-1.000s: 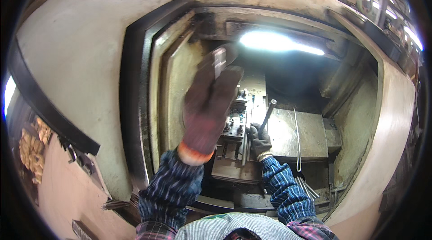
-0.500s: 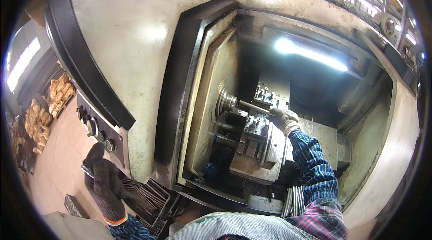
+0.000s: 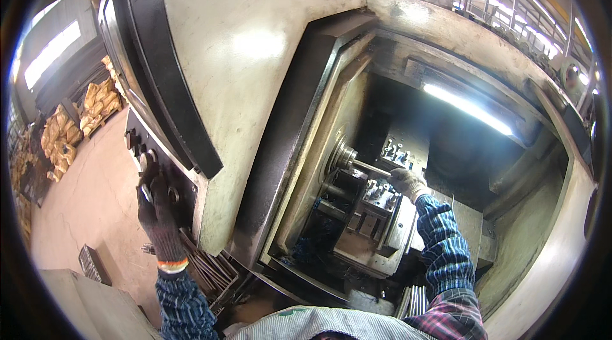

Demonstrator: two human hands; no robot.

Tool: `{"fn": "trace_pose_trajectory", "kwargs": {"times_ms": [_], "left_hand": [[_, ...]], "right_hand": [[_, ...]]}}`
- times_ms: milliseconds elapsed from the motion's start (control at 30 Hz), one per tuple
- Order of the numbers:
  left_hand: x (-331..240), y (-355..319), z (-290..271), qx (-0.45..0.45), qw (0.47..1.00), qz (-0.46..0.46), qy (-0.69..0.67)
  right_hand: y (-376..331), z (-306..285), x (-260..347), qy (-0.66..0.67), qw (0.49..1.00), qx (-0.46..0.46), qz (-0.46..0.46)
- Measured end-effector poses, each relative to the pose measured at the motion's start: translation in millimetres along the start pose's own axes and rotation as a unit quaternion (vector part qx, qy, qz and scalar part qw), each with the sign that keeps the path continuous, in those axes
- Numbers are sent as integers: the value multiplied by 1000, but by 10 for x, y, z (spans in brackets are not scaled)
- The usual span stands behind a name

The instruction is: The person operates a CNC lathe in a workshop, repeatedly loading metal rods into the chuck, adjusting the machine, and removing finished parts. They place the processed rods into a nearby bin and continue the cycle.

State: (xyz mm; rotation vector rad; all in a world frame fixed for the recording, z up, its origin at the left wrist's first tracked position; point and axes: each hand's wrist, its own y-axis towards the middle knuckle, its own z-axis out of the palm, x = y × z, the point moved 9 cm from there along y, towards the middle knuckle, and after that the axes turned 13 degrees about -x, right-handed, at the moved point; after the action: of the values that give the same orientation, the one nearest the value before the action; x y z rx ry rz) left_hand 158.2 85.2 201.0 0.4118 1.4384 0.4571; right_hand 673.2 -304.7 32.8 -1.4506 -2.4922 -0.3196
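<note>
My left hand (image 3: 157, 212), in a dark glove with an orange cuff, reaches up to the black control panel (image 3: 148, 161) on the machine's left side, fingers on its knobs. My right hand (image 3: 405, 182), in a light glove, is inside the open lathe enclosure and grips a thin metal rod (image 3: 370, 168) that sticks out of the round chuck (image 3: 341, 156). Just below that hand sits the tool post (image 3: 376, 203) with its bolts.
The big cream machine housing (image 3: 255, 66) fills the middle, with a lit lamp (image 3: 468, 109) inside the work space. A tray of metal rods (image 3: 204, 270) lies under the panel. Stacks of yellowish parts (image 3: 70, 129) stand on the floor at far left. More rods (image 3: 413, 302) lie near my chest.
My left hand has come down from in front of the enclosure, swung left and risen to the control panel. My right hand has moved onto the rod at the chuck. My view has turned left.
</note>
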Motion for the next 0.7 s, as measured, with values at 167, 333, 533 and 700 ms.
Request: {"fn": "trace_pose_trajectory", "kwargs": {"times_ms": [167, 333, 533, 700], "left_hand": [[-242, -82, 232, -10, 994, 88, -59], [-174, -96, 188, 8, 997, 36, -65], [-492, -223, -24, -51, 995, 82, 19], [-532, -253, -24, -86, 983, 136, 87]], "right_hand": [[55, 185, -149, 111, 991, -60, -48], [276, 432, -65, 256, 967, 5, -15], [259, 256, 433, -116, 981, 26, -155], [324, 149, -265, -172, 982, 68, -25]]}}
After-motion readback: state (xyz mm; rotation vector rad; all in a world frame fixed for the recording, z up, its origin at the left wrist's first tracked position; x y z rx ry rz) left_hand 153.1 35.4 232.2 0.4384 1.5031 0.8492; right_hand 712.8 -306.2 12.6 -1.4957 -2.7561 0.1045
